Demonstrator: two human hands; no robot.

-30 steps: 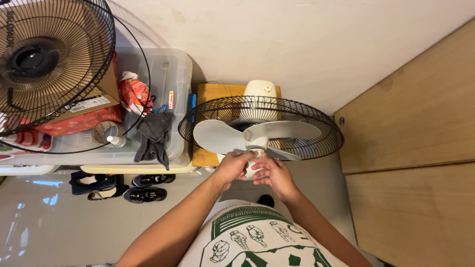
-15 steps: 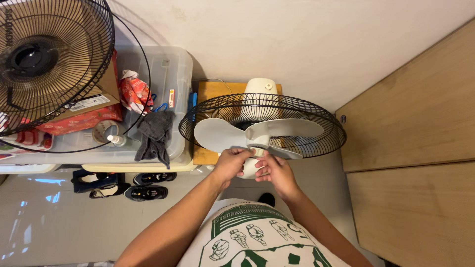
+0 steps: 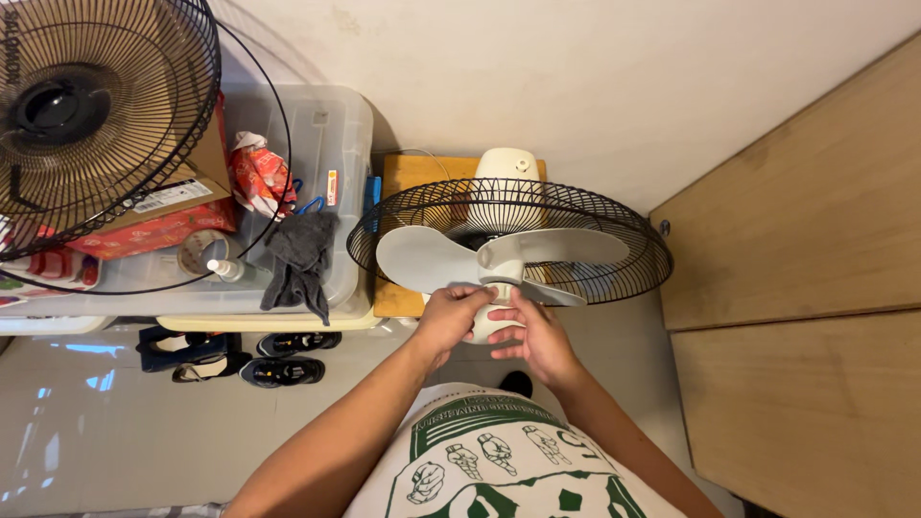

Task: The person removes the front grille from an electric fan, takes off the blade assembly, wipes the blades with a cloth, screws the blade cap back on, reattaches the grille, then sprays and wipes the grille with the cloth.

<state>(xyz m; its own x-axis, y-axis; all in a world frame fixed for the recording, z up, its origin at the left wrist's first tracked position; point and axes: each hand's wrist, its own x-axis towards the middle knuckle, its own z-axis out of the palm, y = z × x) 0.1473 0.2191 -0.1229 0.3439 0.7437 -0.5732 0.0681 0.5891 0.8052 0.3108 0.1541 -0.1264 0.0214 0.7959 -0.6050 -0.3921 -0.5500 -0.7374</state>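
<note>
Your left hand [image 3: 449, 317] and right hand [image 3: 533, 334] meet at the white hub [image 3: 497, 309] of the fan blade [image 3: 499, 261], just in front of your chest. The fingers of the left hand curl around the left side of the hub and hold it. The fingers of the right hand lie narrow, with the fingertips pressed against the hub's right side; you cannot tell whether they grip it fully.

The pale blade sits in front of the black rear wire guard [image 3: 614, 240] of the fan, whose white motor housing [image 3: 507, 163] stands against the wall on a wooden stand [image 3: 403, 177].

To the left, a clear plastic storage box [image 3: 331, 125] carries a grey cloth [image 3: 299, 254] draped over its edge, a red packet [image 3: 257, 173] and a cardboard box [image 3: 187, 187]. A second black fan guard [image 3: 91, 105] rests above that box. Dark shoes [image 3: 278, 360] lie on the floor [image 3: 106, 432] below. A wooden panel [image 3: 815, 288] runs along the right.
</note>
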